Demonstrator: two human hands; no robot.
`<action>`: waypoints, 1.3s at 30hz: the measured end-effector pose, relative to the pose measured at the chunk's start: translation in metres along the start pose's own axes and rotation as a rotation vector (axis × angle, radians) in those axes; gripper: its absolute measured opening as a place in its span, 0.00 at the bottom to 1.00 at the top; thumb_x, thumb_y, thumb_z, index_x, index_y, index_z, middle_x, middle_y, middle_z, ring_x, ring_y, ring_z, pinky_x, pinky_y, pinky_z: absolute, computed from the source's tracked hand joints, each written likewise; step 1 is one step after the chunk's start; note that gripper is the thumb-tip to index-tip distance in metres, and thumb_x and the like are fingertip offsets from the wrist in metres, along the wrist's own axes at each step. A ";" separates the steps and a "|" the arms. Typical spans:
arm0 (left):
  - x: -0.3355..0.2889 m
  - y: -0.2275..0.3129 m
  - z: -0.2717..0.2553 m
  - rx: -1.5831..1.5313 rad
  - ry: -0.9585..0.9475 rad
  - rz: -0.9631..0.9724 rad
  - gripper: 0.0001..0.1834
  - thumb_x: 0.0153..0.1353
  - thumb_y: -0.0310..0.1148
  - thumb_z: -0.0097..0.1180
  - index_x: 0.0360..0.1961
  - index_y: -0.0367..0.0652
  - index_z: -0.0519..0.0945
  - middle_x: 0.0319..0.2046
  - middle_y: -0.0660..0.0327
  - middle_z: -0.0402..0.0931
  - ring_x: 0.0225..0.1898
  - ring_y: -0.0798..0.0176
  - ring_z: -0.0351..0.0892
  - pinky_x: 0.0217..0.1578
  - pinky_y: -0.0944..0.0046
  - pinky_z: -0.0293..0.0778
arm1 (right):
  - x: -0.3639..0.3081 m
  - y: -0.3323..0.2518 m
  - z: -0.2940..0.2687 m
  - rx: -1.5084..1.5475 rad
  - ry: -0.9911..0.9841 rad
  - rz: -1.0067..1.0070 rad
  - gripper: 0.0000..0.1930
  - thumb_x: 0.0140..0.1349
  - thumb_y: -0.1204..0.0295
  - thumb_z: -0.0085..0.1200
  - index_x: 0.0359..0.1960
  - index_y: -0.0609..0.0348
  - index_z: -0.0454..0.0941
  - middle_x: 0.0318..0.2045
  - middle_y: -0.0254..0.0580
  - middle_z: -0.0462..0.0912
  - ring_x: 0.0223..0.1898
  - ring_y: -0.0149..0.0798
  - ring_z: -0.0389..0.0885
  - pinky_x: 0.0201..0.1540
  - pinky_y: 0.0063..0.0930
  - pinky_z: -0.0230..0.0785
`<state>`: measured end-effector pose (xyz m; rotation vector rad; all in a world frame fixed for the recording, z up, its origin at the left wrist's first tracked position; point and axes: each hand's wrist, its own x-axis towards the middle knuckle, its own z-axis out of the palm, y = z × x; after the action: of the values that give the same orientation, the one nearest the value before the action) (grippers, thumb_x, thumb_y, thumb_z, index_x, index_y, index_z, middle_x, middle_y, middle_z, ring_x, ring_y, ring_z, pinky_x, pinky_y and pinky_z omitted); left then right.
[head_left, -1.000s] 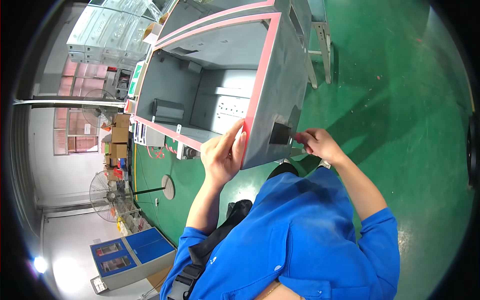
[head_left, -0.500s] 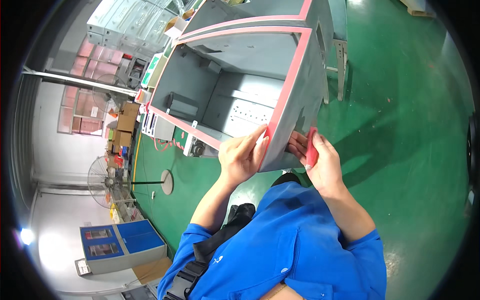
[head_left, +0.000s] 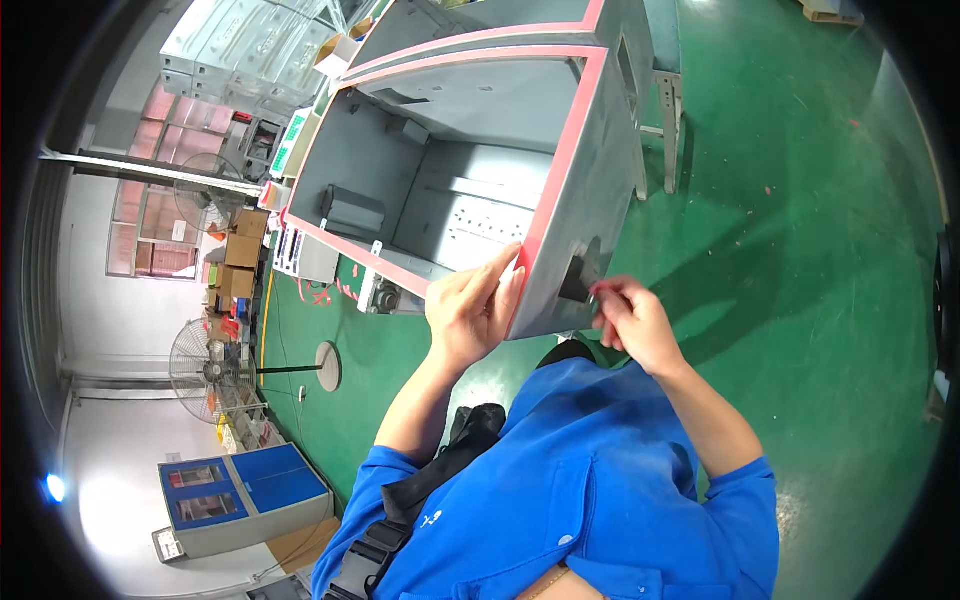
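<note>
A grey metal cabinet (head_left: 550, 240) stands tilted in my view, its open front edged with pink tape (head_left: 556, 185). My left hand (head_left: 470, 312) is at the near corner of that front, index finger and thumb pressed against the tape at the edge and the other fingers curled. Beside the cabinet's right side panel, my right hand (head_left: 640, 325) pinches a small red piece of tape (head_left: 608, 287), partly smeared by motion. A dark cutout (head_left: 576, 280) in the panel lies just left of those fingertips.
A second pink-edged opening (head_left: 470, 38) adjoins at the far side. Metal legs (head_left: 668, 130) stand at the right on a green floor (head_left: 800, 300). Left are a standing fan (head_left: 212, 368), cardboard boxes (head_left: 240, 250) and a blue-and-grey cabinet (head_left: 245, 490).
My right hand has turned and drawn its fingers together, so less of the red piece shows and the panel's cutout is uncovered. My left hand stays at the corner. The view shifted slightly.
</note>
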<state>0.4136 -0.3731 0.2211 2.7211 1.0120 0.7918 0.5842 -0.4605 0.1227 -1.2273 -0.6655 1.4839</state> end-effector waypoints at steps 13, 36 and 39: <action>0.001 -0.005 0.006 -0.052 0.086 0.073 0.13 0.51 0.25 0.57 0.40 0.39 0.79 0.08 0.61 0.62 0.09 0.64 0.61 0.14 0.66 0.59 | 0.023 -0.026 -0.005 -0.422 0.053 -0.178 0.08 0.56 0.73 0.51 0.34 0.64 0.79 0.27 0.48 0.81 0.28 0.40 0.82 0.33 0.26 0.70; 0.003 -0.005 0.005 -0.067 0.080 0.093 0.13 0.50 0.25 0.57 0.39 0.37 0.79 0.07 0.61 0.61 0.09 0.64 0.61 0.14 0.67 0.59 | 0.024 -0.021 -0.008 -0.401 0.050 -0.261 0.08 0.57 0.75 0.50 0.34 0.68 0.78 0.20 0.37 0.79 0.18 0.24 0.70 0.22 0.20 0.63; 0.003 -0.004 0.006 -0.073 0.088 0.087 0.13 0.50 0.25 0.57 0.39 0.37 0.79 0.07 0.61 0.61 0.09 0.64 0.61 0.14 0.67 0.59 | 0.014 -0.013 -0.004 -0.569 -0.028 -0.366 0.08 0.57 0.75 0.52 0.34 0.68 0.78 0.21 0.38 0.80 0.19 0.23 0.71 0.22 0.20 0.63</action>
<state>0.4167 -0.3677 0.2158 2.7052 0.8671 0.9518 0.5934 -0.4444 0.1284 -1.4080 -1.3163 1.0344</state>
